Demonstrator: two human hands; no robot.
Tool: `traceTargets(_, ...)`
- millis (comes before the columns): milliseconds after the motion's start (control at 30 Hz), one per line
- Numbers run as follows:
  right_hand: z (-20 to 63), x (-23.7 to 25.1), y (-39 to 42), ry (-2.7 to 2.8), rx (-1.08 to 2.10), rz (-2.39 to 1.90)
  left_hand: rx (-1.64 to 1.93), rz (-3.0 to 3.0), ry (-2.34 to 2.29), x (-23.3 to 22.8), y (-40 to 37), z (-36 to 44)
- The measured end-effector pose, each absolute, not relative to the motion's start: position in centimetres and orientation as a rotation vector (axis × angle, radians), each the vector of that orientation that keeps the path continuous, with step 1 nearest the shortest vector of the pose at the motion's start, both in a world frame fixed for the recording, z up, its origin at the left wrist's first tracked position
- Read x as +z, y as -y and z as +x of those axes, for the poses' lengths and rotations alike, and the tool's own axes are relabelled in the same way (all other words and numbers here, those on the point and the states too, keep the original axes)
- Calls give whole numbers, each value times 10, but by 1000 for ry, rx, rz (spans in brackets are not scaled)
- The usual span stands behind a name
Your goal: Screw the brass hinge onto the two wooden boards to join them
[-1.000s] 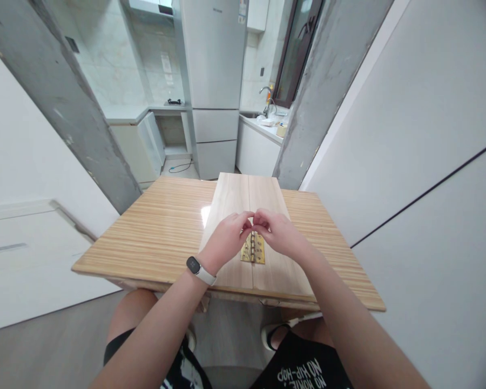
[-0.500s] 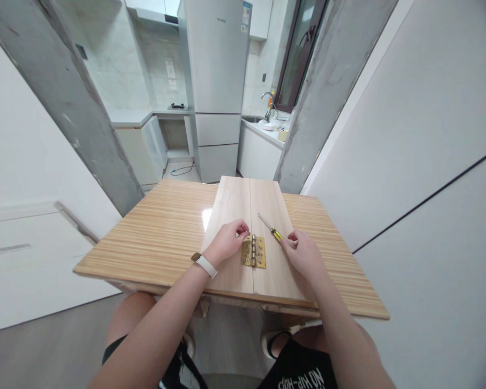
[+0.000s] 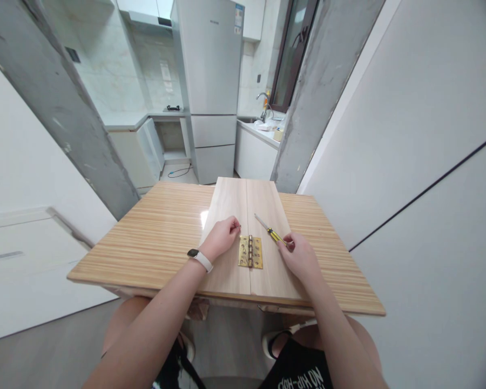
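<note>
Brass hinge (image 3: 250,252) uncovered: right hand (image 3: 299,256) now grips screwdriver (image 3: 274,234), tool seemingly in play; left hand (image 3: 222,236) pinched, contents unclear.

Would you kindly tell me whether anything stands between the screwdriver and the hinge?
Nothing visible does. Between the screwdriver, with the right hand at its handle end, and the hinge, only the right-hand board's surface shows. The left hand is on the hinge's other side, outside that gap.
</note>
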State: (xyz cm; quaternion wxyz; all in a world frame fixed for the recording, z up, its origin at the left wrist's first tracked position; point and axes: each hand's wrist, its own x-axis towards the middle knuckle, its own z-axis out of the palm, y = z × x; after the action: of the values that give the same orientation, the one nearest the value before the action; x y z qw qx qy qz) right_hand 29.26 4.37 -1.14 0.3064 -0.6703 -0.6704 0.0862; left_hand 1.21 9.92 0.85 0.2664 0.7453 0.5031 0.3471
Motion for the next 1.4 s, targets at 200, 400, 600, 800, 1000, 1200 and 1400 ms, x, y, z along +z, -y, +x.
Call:
traceTargets(200,290,-17,-44,1842,174,-1758,948,2064,-1380,4,-109,5)
traceTargets(400,285,-21,-48,1872,108,-1804,1026,2030,-1326,11,-105,9)
traceTargets(600,280,-20,-45,1826,74,-1808,999,1980,-1236,14,-94,17)
traceTargets(800,275,-2,-35,1417,332,-1535,996,1949,-1227,10,-91,20)
traceTargets(1000,266,29,-23,1037,422,-1195,938,1945,-1215,6,-92,23)
traceTargets(1200,254,49,-7,1046,429,-1087,911,1981,-1219,-1,-94,26)
traceTargets(1400,252,50,-5,1050,443,-1045,889,2006,-1234,-5,-97,24)
